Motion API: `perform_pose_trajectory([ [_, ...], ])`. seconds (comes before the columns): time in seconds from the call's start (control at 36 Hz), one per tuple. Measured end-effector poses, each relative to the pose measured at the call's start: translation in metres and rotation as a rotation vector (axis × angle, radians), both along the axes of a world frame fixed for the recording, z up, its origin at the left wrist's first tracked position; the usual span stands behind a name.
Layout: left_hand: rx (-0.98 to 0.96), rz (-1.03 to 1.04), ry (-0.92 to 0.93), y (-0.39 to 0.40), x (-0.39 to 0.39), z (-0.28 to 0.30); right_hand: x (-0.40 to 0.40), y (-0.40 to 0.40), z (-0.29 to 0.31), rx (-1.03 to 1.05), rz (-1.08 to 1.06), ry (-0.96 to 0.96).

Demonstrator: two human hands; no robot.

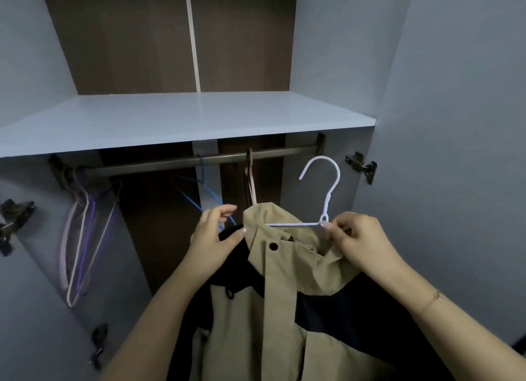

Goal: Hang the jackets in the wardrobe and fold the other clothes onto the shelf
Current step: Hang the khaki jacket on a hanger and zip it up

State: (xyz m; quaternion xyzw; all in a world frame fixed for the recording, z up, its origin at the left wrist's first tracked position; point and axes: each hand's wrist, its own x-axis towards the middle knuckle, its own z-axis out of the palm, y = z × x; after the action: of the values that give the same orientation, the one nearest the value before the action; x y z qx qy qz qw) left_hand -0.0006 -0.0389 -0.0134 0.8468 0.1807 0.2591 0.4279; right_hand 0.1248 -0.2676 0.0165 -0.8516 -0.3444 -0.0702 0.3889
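A beige and black jacket (287, 289) hangs in front of me on a white wire hanger (327, 187), whose hook stands free just below the wardrobe rail (176, 162). My right hand (355, 241) pinches the hanger at the base of its hook and holds the jacket's collar. My left hand (213, 232) grips the jacket's black left shoulder between thumb and fingers. The hanger's right half is hidden inside the jacket.
Several empty hangers hang on the rail: pale and purple ones (82, 238) at the left, a blue one (205, 192) and a brown one (250, 178) near the middle. A white shelf (170, 118) lies above the rail. Open doors with hinges (363, 166) flank the wardrobe.
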Motion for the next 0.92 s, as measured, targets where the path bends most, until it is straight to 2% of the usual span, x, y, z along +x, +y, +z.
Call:
perform_pose_trajectory([
  [0.17,-0.191,-0.089,-0.071,-0.02,0.032,-0.016,0.031,-0.03,-0.034,-0.148,-0.181,0.02],
  [0.28,-0.345,-0.109,-0.063,-0.032,0.055,-0.024,0.058,-0.03,-0.051,-0.205,-0.21,0.064],
  [0.42,-0.398,-0.092,-0.021,-0.035,0.084,-0.03,0.104,-0.008,-0.069,-0.375,-0.227,0.135],
  [0.67,-0.393,-0.037,-0.027,-0.028,0.14,-0.033,0.184,0.024,-0.086,-0.401,-0.318,0.2],
  [0.83,-0.176,-0.164,0.054,-0.03,0.212,-0.018,0.228,0.053,-0.081,-0.311,-0.29,0.19],
  [0.92,-0.136,-0.151,0.064,-0.028,0.242,-0.016,0.247,0.072,-0.073,-0.231,-0.278,0.174],
])
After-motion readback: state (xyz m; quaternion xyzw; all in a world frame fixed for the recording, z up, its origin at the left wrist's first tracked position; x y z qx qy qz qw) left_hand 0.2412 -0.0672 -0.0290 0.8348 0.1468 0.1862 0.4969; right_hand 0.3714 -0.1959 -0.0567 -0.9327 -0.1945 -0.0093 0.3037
